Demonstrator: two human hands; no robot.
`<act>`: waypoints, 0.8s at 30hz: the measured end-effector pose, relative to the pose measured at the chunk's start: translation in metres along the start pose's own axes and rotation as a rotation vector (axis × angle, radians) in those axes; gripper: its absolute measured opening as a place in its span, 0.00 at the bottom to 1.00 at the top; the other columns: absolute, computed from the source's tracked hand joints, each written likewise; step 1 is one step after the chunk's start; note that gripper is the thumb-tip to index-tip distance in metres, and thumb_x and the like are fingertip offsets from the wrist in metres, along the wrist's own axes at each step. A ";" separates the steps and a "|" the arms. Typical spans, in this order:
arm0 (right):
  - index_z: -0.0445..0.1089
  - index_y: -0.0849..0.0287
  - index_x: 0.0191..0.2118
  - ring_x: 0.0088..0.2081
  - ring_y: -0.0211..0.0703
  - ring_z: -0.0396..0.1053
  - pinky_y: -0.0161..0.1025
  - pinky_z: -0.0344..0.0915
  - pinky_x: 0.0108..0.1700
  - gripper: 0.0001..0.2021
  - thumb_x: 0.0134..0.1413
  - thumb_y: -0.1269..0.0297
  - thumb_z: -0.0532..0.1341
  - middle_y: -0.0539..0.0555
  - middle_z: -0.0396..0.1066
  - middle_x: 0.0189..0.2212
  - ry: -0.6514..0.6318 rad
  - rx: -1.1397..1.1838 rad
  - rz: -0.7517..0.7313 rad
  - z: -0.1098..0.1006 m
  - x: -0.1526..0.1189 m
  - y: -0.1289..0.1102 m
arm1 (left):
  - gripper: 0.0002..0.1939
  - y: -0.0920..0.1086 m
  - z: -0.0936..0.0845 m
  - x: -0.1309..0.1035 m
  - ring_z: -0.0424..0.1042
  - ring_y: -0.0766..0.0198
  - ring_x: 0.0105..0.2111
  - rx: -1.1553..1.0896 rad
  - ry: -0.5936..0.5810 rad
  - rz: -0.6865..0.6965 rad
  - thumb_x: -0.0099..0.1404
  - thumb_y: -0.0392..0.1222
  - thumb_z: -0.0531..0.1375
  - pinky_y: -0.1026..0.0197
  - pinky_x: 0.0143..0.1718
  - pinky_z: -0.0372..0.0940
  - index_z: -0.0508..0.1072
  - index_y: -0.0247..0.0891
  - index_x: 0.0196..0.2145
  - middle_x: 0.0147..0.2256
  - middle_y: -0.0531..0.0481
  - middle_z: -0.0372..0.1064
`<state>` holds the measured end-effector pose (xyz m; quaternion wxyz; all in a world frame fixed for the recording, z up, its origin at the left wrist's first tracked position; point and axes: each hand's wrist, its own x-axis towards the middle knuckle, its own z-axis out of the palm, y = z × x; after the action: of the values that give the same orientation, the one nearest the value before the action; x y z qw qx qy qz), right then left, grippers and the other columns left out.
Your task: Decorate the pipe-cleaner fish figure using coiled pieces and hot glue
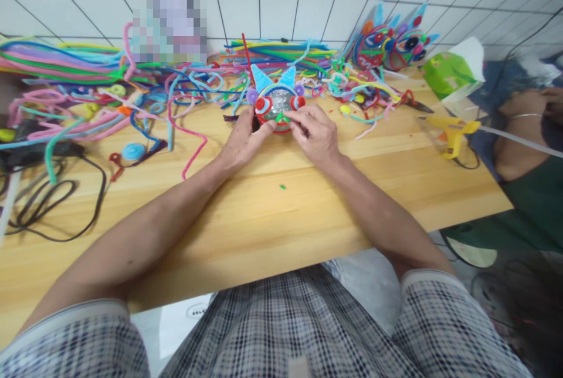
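A small craft mask (276, 100) stands mid-table, made of bent pipe cleaners, with two pointed light-blue horns, round red-and-white eyes, purple side coils and a shiny dark middle. My left hand (247, 138) grips its lower left edge, the thumb lying along the front. At the lower middle of the face, my right hand (315, 132) pinches a short green pipe-cleaner piece (280, 117) against the mask. The fingertips partly hide this piece. A tiny green scrap (282, 186) lies on the table nearer to me.
Loose pipe cleaners (193, 87) are heaped along the wall. Two similar masks (389, 46) lean at the back right, near a green packet (455, 70). A yellow glue gun (453, 132) and scissors (413, 102) lie right; a black cord (65, 190) loops left. Another person's arm (521, 131) is at right.
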<state>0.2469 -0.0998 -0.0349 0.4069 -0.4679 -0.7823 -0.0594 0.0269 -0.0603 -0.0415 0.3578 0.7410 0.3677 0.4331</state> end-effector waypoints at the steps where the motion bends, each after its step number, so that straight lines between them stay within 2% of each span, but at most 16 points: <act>1: 0.80 0.48 0.57 0.46 0.46 0.78 0.42 0.77 0.49 0.16 0.72 0.68 0.59 0.54 0.79 0.45 -0.003 0.007 0.005 0.000 0.000 -0.001 | 0.32 0.000 0.000 0.000 0.73 0.42 0.58 -0.001 -0.001 0.001 0.70 0.73 0.62 0.35 0.67 0.65 0.74 0.46 0.58 0.55 0.43 0.75; 10: 0.81 0.50 0.55 0.45 0.46 0.78 0.42 0.77 0.50 0.15 0.72 0.68 0.59 0.55 0.79 0.44 0.019 0.041 0.022 0.001 0.002 -0.003 | 0.29 -0.005 -0.001 -0.001 0.71 0.41 0.61 0.000 -0.002 -0.011 0.71 0.68 0.64 0.36 0.68 0.62 0.73 0.45 0.58 0.55 0.42 0.74; 18: 0.81 0.49 0.56 0.46 0.45 0.77 0.41 0.76 0.50 0.18 0.72 0.70 0.58 0.54 0.79 0.44 0.022 0.040 0.016 0.004 0.002 -0.003 | 0.27 -0.006 0.001 0.000 0.73 0.43 0.57 0.047 0.010 0.006 0.72 0.66 0.63 0.37 0.66 0.66 0.73 0.45 0.58 0.55 0.42 0.75; 24: 0.81 0.49 0.57 0.45 0.44 0.78 0.40 0.77 0.49 0.19 0.71 0.72 0.57 0.54 0.79 0.44 0.011 0.023 0.000 0.002 0.002 -0.004 | 0.27 -0.003 0.003 0.000 0.72 0.42 0.60 0.069 0.030 0.027 0.73 0.66 0.62 0.37 0.67 0.64 0.73 0.43 0.57 0.56 0.40 0.75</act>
<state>0.2422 -0.0993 -0.0341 0.4167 -0.4627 -0.7807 -0.0528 0.0287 -0.0595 -0.0453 0.3205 0.7512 0.3776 0.4363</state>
